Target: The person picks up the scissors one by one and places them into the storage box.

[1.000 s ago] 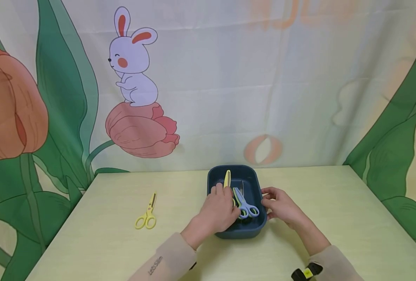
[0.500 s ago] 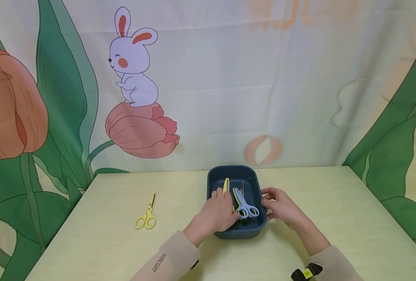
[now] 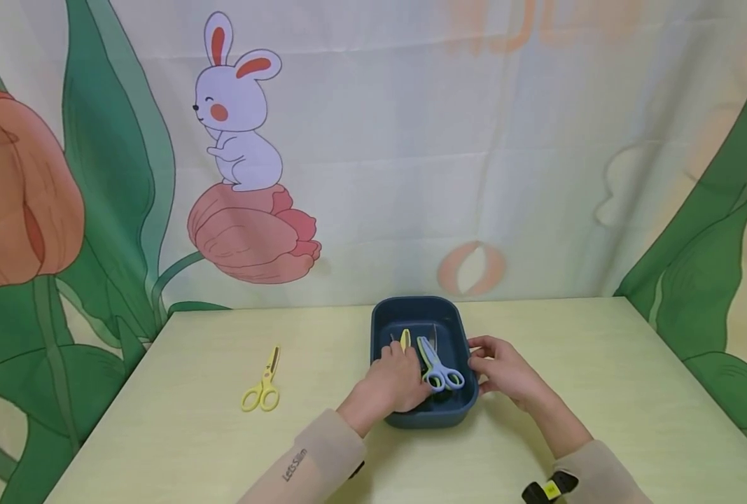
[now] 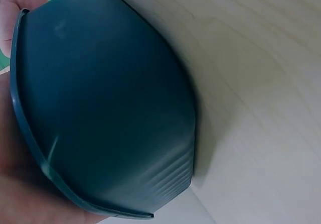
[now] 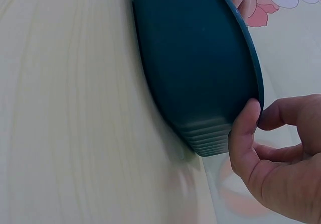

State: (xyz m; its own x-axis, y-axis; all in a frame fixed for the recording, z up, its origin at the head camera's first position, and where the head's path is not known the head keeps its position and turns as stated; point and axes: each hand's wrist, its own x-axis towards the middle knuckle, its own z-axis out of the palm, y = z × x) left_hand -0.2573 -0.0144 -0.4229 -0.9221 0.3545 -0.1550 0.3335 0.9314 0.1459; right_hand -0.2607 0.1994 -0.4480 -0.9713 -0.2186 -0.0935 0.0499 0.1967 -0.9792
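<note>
While the person's left hand reaches down into the dark blue tray, its fingers are curled round a pair of yellow scissors, of which only the blade end shows past the knuckles, pointing toward the far wall of the tray. Just right of that hand, inside the same tray, lies a pair of pale blue scissors with its loops toward the person, and something green and dark sits under it, though the head view is too small to say what. The right hand rests at the tray's right rim with its thumb tip touching the edge and the other fingers loosely bent behind it; the right wrist view shows that thumb against the rim and the palm holding nothing. From the left wrist camera only the tray's outer wall and a strip of the pale wooden table are plain. A second pair of yellow scissors lies closed on the table, well apart to the left of the tray. Behind the table hangs a backdrop printed with a rabbit on a tulip and green leaves.
</note>
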